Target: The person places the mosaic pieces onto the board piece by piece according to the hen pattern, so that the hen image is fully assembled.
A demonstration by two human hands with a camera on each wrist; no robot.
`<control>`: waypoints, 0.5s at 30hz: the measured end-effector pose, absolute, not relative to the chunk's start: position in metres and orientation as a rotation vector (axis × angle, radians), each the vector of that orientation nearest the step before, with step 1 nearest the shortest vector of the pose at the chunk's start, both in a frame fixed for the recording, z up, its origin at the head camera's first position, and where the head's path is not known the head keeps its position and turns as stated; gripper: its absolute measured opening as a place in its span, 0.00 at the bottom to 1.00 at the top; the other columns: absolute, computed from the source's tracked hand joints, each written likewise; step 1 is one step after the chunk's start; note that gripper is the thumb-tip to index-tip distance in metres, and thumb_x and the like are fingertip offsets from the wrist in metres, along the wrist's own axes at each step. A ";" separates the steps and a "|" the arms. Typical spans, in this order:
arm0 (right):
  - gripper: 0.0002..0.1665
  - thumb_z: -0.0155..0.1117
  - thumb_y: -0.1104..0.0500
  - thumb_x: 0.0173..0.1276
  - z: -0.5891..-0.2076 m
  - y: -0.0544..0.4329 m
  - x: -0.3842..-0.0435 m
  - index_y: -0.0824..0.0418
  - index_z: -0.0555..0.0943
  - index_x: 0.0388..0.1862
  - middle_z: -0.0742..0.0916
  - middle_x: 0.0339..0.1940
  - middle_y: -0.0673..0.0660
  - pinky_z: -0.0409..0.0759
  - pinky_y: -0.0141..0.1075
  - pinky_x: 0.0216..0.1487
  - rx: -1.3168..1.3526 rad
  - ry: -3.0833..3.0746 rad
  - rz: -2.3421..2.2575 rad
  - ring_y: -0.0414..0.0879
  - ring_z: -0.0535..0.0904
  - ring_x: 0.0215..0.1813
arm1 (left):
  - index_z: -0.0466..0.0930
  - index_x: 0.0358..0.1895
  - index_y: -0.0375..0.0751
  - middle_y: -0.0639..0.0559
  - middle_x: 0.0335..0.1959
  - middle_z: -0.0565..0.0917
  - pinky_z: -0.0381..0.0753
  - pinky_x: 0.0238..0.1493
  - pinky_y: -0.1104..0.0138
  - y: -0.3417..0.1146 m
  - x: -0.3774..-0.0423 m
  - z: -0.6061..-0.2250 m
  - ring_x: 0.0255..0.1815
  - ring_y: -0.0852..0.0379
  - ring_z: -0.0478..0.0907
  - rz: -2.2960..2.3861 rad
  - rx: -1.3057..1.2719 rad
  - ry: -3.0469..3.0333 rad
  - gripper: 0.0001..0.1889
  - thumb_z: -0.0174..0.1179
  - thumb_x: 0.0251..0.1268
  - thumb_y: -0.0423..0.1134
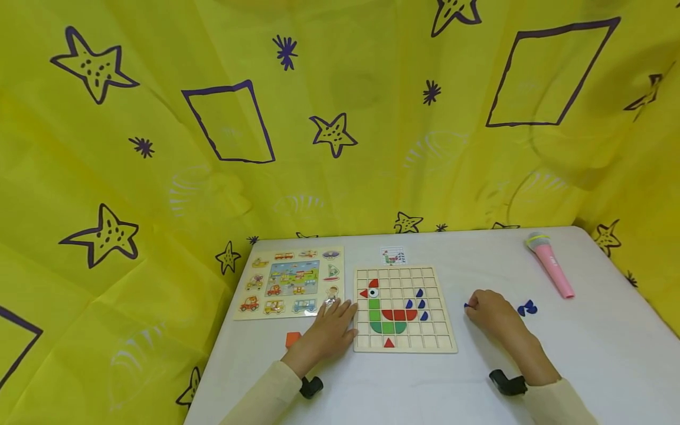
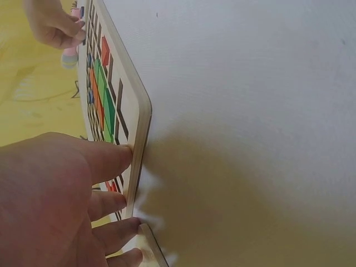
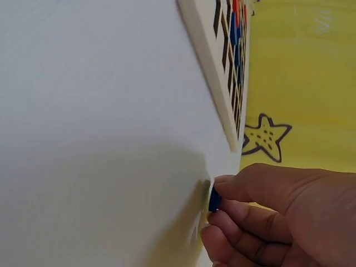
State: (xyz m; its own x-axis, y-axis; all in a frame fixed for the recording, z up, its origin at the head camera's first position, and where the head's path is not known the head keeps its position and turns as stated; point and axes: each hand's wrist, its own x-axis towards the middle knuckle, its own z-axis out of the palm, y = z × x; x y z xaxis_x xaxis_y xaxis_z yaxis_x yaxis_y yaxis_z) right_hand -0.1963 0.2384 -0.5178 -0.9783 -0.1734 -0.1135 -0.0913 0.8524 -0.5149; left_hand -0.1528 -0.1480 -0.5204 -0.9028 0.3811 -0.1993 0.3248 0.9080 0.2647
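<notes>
A wooden grid board [image 1: 446, 342] lies on the white table, with red, green and blue pieces set in its squares in the shape of a bird. Along the board's left edge rests my left hand [image 1: 326, 333]; in the left wrist view its thumb and fingertips touch the wooden rim [image 2: 143, 119], fingers fairly straight. To the right of the board, my right hand [image 1: 494, 316] pinches a small blue piece [image 3: 214, 199] between thumb and fingers, close to the tabletop. The fingers hide part of its shape. Several loose blue pieces [image 1: 530, 307] lie just right of that hand.
A vehicle picture puzzle board [image 1: 292, 277] lies at the left, near an orange block [image 1: 293, 339]. Behind the grid board is a small card [image 1: 393, 255] with a bird pattern. A pink toy microphone [image 1: 552, 265] lies back right. Yellow cloth [image 1: 372, 189] hangs behind the table.
</notes>
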 end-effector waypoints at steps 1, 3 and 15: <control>0.09 0.67 0.63 0.70 -0.517 0.234 -0.197 0.71 0.82 0.39 0.85 0.35 0.62 0.82 0.52 0.41 -0.201 2.872 -0.795 0.54 0.79 0.37 | 0.61 0.84 0.45 0.45 0.84 0.63 0.47 0.86 0.41 -0.148 -0.153 -0.520 0.87 0.40 0.53 0.329 0.530 2.823 0.33 0.54 0.82 0.50; 0.09 0.67 0.63 0.71 -0.514 0.225 -0.200 0.71 0.82 0.40 0.84 0.35 0.62 0.82 0.50 0.41 -0.169 2.868 -0.817 0.53 0.78 0.37 | 0.61 0.83 0.45 0.45 0.84 0.63 0.47 0.86 0.41 -0.148 -0.153 -0.521 0.87 0.40 0.53 0.323 0.526 2.824 0.33 0.54 0.82 0.51; 0.10 0.69 0.62 0.70 -0.512 0.179 -0.220 0.71 0.85 0.39 0.81 0.49 0.74 0.83 0.59 0.52 -0.173 2.938 -0.863 0.63 0.80 0.48 | 0.61 0.84 0.45 0.45 0.84 0.63 0.46 0.86 0.41 -0.147 -0.153 -0.520 0.87 0.40 0.53 0.320 0.527 2.820 0.33 0.54 0.82 0.50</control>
